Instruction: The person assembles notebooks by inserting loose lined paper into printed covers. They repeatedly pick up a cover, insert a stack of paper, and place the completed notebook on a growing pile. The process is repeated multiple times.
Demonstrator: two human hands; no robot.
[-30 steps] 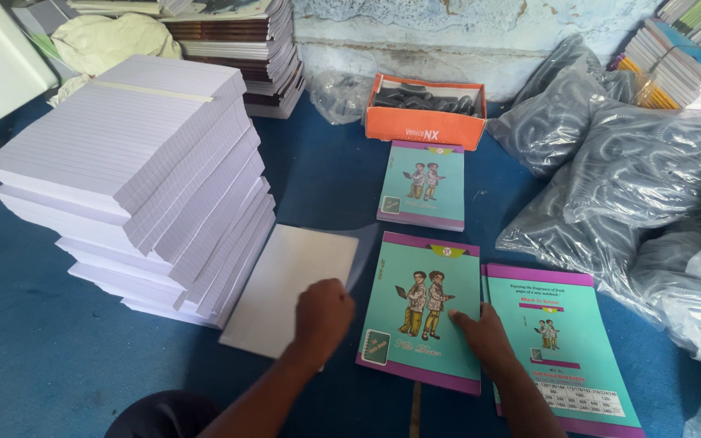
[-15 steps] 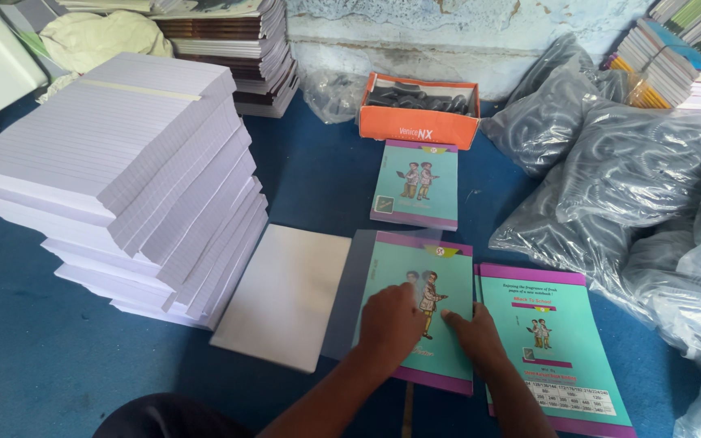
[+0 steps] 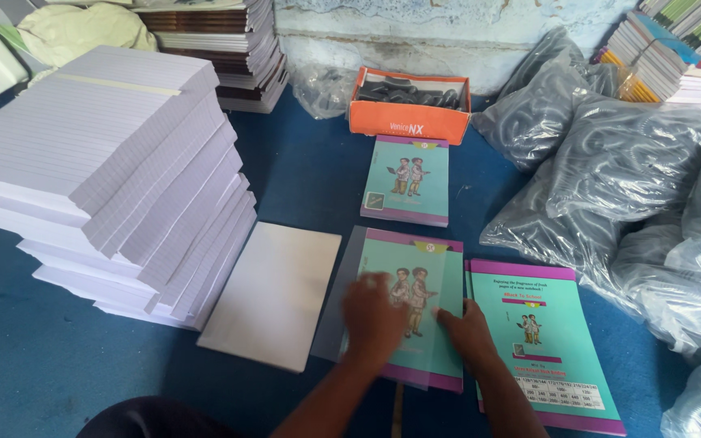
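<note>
1. On the blue floor [image 3: 302, 186], just ahead of me, I see a teal booklet cover [image 3: 411, 304] lying flat under a clear plastic sheet [image 3: 342, 284].
2. Left hand [image 3: 373, 316]: palm down, fingers spread, pressing on the sheet over the cover.
3. Right hand [image 3: 468, 328]: flat at the cover's right edge, fingers slightly spread, pinching nothing.
4. White page block [image 3: 273, 292] lies just left of the cover; printed back cover [image 3: 541, 341] lies just right.
5. Second teal booklet [image 3: 407, 180] lies farther off, near an orange box [image 3: 409, 105].
6. Tall stack of ruled paper [image 3: 115, 170] stands at left; grey plastic bags [image 3: 634, 178] at right.
</note>
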